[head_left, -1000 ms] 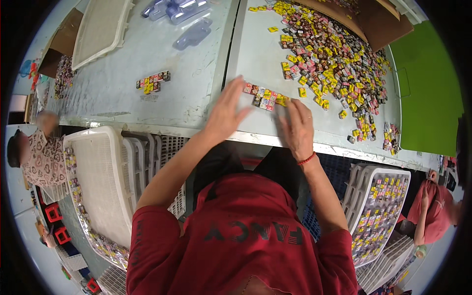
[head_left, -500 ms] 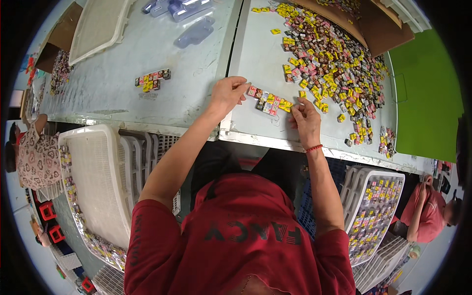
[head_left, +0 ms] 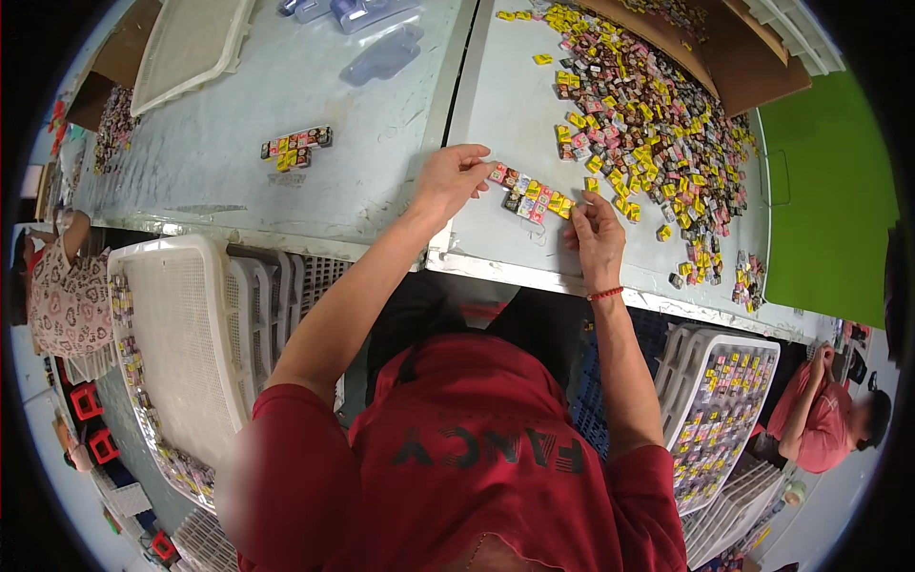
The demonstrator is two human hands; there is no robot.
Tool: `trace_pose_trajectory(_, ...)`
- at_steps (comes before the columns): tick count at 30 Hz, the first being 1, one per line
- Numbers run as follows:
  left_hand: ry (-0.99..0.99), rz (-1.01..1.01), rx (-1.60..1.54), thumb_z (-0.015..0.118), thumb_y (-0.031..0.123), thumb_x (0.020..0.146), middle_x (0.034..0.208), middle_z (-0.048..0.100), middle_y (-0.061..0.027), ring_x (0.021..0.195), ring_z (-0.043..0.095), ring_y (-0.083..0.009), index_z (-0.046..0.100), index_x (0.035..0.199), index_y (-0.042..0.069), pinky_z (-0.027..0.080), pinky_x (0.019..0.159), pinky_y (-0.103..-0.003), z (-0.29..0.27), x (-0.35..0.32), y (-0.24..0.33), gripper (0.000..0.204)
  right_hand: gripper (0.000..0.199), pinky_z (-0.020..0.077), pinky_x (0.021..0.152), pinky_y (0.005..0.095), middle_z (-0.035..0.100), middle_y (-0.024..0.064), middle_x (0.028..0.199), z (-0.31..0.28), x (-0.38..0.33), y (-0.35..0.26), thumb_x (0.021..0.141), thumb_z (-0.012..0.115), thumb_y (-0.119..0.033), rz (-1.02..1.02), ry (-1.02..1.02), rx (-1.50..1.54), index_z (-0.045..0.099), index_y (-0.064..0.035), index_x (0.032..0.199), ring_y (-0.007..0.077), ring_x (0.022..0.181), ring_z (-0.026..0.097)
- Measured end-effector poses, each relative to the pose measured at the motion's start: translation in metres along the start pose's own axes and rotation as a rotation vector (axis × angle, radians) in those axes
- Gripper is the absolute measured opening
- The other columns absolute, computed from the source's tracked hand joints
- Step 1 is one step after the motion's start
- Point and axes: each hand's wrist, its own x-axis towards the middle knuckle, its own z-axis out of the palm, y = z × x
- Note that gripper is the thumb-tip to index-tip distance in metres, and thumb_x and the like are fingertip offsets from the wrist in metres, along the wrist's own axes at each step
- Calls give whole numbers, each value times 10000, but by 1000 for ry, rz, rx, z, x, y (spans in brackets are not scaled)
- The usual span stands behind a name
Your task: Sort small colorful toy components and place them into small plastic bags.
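A short block of small square-faced packets (head_left: pixel 536 200), coloured pink, brown, yellow and black, lies in two staggered rows on the pale tabletop. At its upper-left end, my left hand (head_left: pixel 454 183) is closed, with thumb and forefinger on the end packet. My right hand (head_left: pixel 599 234), a red bracelet at its wrist, is closed with its fingertips at the yellow packet on the right end. To the left lies a similar group of packets (head_left: pixel 297 148), apart from both hands.
A large heap of loose packets (head_left: pixel 658 124) covers the table's right side, before a cardboard box (head_left: pixel 753 76). Clear plastic trays (head_left: pixel 381 55) lie at the back. White crates (head_left: pixel 181 334) stand below the table edge at left, others (head_left: pixel 720 419) at right. People sit at both sides.
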Motion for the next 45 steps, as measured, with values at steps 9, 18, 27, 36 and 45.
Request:
trace_pose_trajectory(9, 27, 8, 5, 645, 126, 857, 823, 671, -82, 670, 620, -112, 617, 1066, -15, 495, 558, -265, 7, 8, -5, 253, 302, 462, 502, 212, 582, 0, 772, -8, 4, 4, 931, 581, -103, -4, 12, -3, 555, -29, 1222, 64, 585, 545)
trace_pose_trajectory(18, 335, 231, 68, 668, 143, 840, 793, 672, -68, 667, 598, -99, 634, 1096, 21, 484, 572, -254, -75, -8, -5, 285, 363, 485, 548, 241, 593, 34, 825, 71, 31, -51, 916, 573, -75, 87, -212, 127, 508, 37, 1255, 104, 631, 558)
trace_pose_trajectory(27, 918, 312, 112, 589, 59, 851, 717, 593, 25, 628, 487, -41, 629, 1110, -11, 390, 567, -212, -230, -26, -21, 272, 338, 489, 490, 255, 627, 55, 798, 262, 68, -103, 876, 594, -43, 25, -521, 154, 553, 30, 1203, 111, 583, 575)
trace_pose_trajectory(36, 1061, 293, 85, 630, 131, 852, 644, 571, 4, 574, 484, -61, 639, 1048, -23, 396, 541, -246, -253, -20, -51, 250, 294, 460, 463, 232, 619, 41, 780, 301, 66, -97, 885, 605, -92, -9, -514, -42, 596, 27, 1154, 84, 578, 570)
trace_pose_trajectory(45, 1159, 527, 681, 607, 152, 897, 956, 638, -112, 891, 594, -243, 641, 1064, 18, 475, 793, -357, -230, -29, -21, 216, 332, 474, 554, 278, 610, 78, 796, 253, 54, -83, 879, 626, -195, -383, -403, -249, 600, 12, 1138, 128, 579, 563)
